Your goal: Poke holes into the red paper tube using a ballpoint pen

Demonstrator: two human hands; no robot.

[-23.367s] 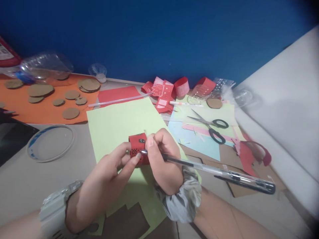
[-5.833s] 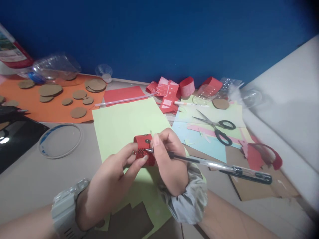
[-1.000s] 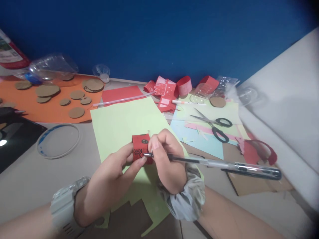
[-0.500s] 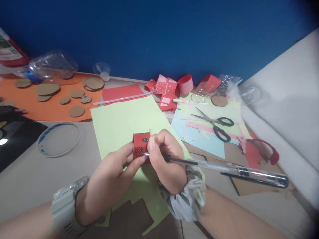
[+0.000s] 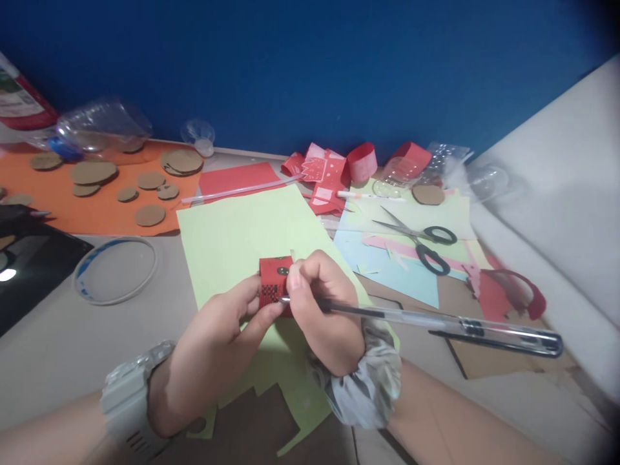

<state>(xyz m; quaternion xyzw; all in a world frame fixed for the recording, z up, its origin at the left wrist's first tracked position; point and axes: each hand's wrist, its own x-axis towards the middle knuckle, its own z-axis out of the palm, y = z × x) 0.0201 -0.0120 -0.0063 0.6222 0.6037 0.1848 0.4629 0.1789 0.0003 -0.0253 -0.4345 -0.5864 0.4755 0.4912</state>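
Note:
Between the fingers of my left hand (image 5: 227, 326) is a small red paper piece (image 5: 274, 274), folded or rolled, with black drawn marks and a checkered patch. My right hand (image 5: 324, 310) grips a clear-barrelled black pen (image 5: 436, 320), its tip touching the red paper close to my left thumb. The pen's back end points to the right. Under both hands lies a light green sheet (image 5: 247, 226) with a cut-out lower edge. Part of the red piece is hidden behind my right fingers.
Scissors (image 5: 419, 236) lie on paper sheets at the right, near red paper scraps (image 5: 504, 297). An orange sheet (image 5: 106, 216) with cardboard discs (image 5: 94, 172) is at the left, beside a plastic bottle (image 5: 104, 126). A clear ring (image 5: 116, 300) lies nearer. A blue wall (image 5: 310, 71) stands behind.
The pen's back end has shifted up slightly, while its tip stays on the red paper. Both hands keep nearly the same place and grip.

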